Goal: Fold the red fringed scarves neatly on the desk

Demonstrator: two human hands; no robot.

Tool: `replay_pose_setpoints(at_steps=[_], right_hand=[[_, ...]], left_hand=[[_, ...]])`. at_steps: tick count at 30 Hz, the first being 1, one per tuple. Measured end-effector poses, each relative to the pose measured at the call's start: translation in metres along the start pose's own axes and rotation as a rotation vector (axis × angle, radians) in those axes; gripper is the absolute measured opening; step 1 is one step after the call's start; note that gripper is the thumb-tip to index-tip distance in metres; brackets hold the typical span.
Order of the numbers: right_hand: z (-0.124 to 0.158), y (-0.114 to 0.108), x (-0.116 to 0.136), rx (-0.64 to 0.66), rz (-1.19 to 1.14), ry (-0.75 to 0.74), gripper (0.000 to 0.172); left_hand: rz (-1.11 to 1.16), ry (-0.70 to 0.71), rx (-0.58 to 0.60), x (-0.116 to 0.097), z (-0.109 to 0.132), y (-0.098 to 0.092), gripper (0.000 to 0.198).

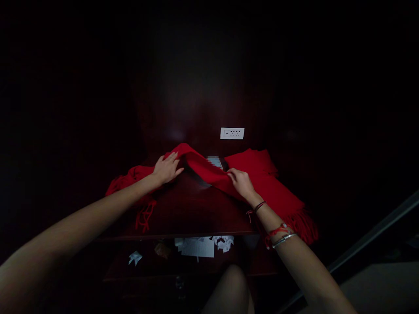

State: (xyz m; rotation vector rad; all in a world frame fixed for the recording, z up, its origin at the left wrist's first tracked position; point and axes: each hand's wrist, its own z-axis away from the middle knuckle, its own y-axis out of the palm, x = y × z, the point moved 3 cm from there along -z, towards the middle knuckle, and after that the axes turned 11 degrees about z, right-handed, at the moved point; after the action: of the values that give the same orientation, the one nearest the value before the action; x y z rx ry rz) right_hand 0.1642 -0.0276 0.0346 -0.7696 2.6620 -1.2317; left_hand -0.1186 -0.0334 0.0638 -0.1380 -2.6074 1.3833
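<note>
A red fringed scarf [218,173] is spread across a dark wooden shelf [183,218], its middle raised in a fold between my hands. My left hand [166,169] rests on the fold with fingers stretched out and thumb apart. At the fold's other side, my right hand [240,181] pinches the scarf's edge between thumb and fingers. Tassels hang at the left, and a wider folded part with fringe lies at the right. Behind the fold sits a small pale, blurred item [214,162], partly covered by the scarf.
A white power socket [232,133] is set in the dark back panel. On the lower shelf lie a sheet of paper [199,247], crumpled white paper [223,243] and another white scrap [135,257]. My knee [231,283] is close below. Much of the surroundings is too dark to make out.
</note>
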Motion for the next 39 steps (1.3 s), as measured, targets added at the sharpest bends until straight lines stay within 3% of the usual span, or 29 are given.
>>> replay_pose_setpoints(at_steps=[8,11,13,15,17,19,21,23,25,27,29,30,34,39], right_hand=[[0.012,0.005,0.005,0.077,0.03,-0.033,0.021],[0.023,0.005,0.018,0.14,-0.035,-0.171,0.023],[0.036,0.005,0.028,0.221,-0.079,-0.295,0.023],[0.052,0.007,0.036,0.316,-0.092,-0.413,0.023],[0.067,0.009,0.041,0.392,-0.079,-0.51,0.021],[0.078,0.011,0.043,0.42,-0.069,-0.56,0.019],[0.084,0.011,0.045,0.409,-0.084,-0.557,0.018],[0.088,0.011,0.046,0.391,-0.108,-0.519,0.02],[0.091,0.012,0.046,0.387,-0.127,-0.469,0.026],[0.094,0.013,0.045,0.407,-0.133,-0.424,0.032],[0.095,0.014,0.045,0.441,-0.131,-0.408,0.034],[0.096,0.014,0.045,0.452,-0.124,-0.405,0.034],[0.096,0.012,0.046,0.459,-0.091,-0.398,0.035],[0.097,0.014,0.044,0.433,-0.079,-0.372,0.034]], left_hand=[[0.088,-0.046,-0.117,0.019,0.012,-0.002,0.039],[0.076,-0.101,-0.222,0.018,0.02,-0.015,0.039],[0.043,0.012,-0.194,0.015,0.035,-0.021,0.036],[0.029,0.248,-0.006,0.012,0.057,-0.02,0.033],[0.034,0.392,0.287,0.013,0.082,-0.016,0.029],[0.007,0.339,0.608,0.018,0.099,-0.014,0.023],[0.039,0.178,0.924,0.02,0.102,-0.019,0.016],[0.172,0.052,1.157,0.014,0.089,-0.028,0.012],[0.269,0.054,1.173,-0.003,0.06,-0.033,0.018],[0.403,0.102,1.038,-0.028,0.027,-0.026,0.027],[0.447,0.095,0.721,-0.054,-0.001,-0.008,0.031],[0.453,0.062,0.663,-0.065,-0.009,0.005,0.033],[0.617,-0.097,0.895,-0.087,-0.017,0.059,0.039],[0.963,-0.167,1.025,-0.075,-0.031,0.083,0.037]])
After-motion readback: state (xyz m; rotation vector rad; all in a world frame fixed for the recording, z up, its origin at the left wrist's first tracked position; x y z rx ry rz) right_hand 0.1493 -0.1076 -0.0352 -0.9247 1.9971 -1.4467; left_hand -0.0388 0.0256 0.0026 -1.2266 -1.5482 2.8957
